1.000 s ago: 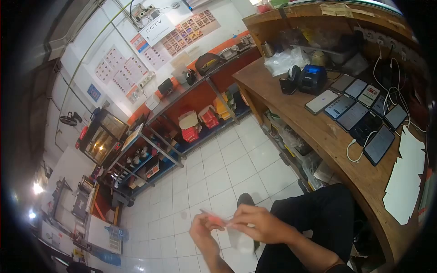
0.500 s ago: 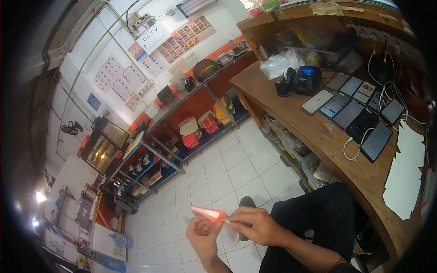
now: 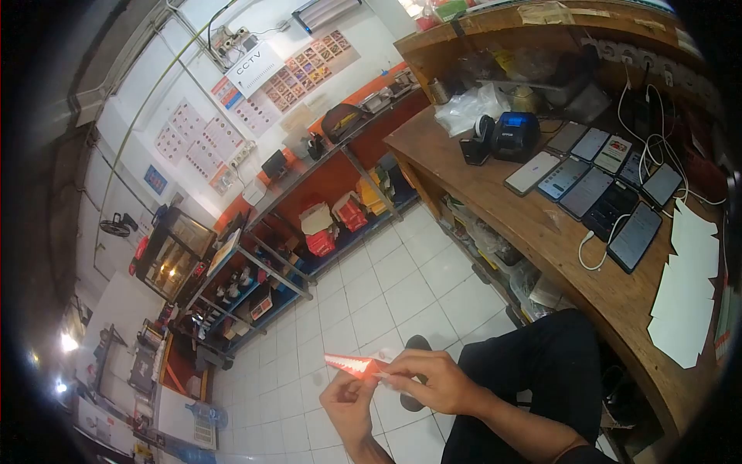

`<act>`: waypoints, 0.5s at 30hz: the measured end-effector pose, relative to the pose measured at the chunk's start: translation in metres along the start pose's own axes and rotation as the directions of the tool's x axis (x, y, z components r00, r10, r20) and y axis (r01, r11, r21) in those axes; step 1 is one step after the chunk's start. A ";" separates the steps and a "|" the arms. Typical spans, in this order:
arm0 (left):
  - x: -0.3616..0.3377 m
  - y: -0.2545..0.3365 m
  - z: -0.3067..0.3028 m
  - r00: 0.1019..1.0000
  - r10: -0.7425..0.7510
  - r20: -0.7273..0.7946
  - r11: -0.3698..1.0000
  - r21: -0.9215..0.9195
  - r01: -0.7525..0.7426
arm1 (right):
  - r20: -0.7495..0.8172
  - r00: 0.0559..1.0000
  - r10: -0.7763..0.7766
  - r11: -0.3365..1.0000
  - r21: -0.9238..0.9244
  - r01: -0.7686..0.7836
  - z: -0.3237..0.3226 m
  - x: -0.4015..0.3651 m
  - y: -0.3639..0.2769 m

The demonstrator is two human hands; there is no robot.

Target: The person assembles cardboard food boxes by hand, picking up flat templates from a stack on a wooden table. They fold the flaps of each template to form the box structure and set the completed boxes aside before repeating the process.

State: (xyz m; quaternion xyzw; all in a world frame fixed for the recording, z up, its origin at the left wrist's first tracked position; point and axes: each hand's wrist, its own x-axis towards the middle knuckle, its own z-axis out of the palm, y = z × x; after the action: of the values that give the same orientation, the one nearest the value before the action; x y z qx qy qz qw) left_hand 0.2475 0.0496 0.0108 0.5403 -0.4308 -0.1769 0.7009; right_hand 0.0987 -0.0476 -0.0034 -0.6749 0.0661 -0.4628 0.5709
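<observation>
A small red and white paper strip (image 3: 352,363) is pinched between both hands in front of me, low in the view. My left hand (image 3: 349,402) grips it from below with thumb and fingers. My right hand (image 3: 433,379) pinches its right end, fingers curled. I sit with a leg in black trousers (image 3: 533,371) beside a wooden counter. Below the hands lies the white tiled floor (image 3: 386,286), and a dark shoe (image 3: 417,344) shows just behind them.
The wooden counter (image 3: 541,232) on the right carries several phones (image 3: 603,193) on cables, a blue-lit receipt printer (image 3: 516,133), a tape dispenser (image 3: 473,143) and white paper sheets (image 3: 688,294). Metal shelves (image 3: 309,209) with boxes line the far wall under posters.
The hands came into focus and rose slightly with the strip held level; the view tilted a little, so the counter shifted left and up.
</observation>
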 end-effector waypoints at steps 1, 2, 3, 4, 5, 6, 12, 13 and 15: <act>0.000 0.000 0.000 1.000 -0.026 -0.007 1.000 -0.006 0.026 | -0.012 0.999 0.039 0.999 0.023 -0.039 0.000 0.000 -0.002; -0.001 -0.001 -0.003 1.000 -0.028 -0.008 1.000 -0.006 0.028 | -0.011 0.999 0.041 0.999 0.024 -0.040 0.000 0.000 -0.001; -0.001 -0.003 -0.008 0.999 -0.024 0.021 1.000 0.016 0.024 | -0.011 1.000 0.019 1.000 0.015 -0.019 0.000 0.000 0.000; -0.001 -0.004 -0.010 0.998 -0.022 0.052 0.999 0.036 0.020 | -0.013 1.000 -0.003 1.000 0.005 0.003 0.000 0.000 0.001; -0.001 -0.006 -0.010 0.998 -0.025 0.055 0.999 0.034 0.023 | -0.016 1.000 0.000 1.000 0.003 0.000 -0.001 0.000 0.001; -0.001 -0.006 -0.009 0.998 -0.015 0.062 0.999 0.053 0.011 | 0.001 0.999 -0.036 0.999 -0.034 0.036 -0.002 0.000 0.003; -0.001 -0.019 0.003 0.988 0.110 0.108 0.971 0.200 -0.130 | 0.011 0.994 -0.105 0.953 -0.285 0.104 -0.003 -0.004 0.011; -0.001 -0.018 0.005 0.982 0.132 0.138 0.941 0.293 -0.168 | 0.019 0.996 -0.090 0.936 -0.341 0.091 -0.003 -0.004 0.012; -0.003 -0.018 0.005 0.976 0.123 0.180 0.921 0.345 -0.180 | -0.041 0.992 -0.121 0.932 -0.349 0.100 -0.003 -0.004 0.015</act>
State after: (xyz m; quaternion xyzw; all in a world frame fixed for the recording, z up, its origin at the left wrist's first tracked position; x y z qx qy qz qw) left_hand 0.2462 0.0424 -0.0068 0.6089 -0.5494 -0.0816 0.5663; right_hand 0.1015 -0.0523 -0.0179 -0.7528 0.1260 -0.4959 0.4142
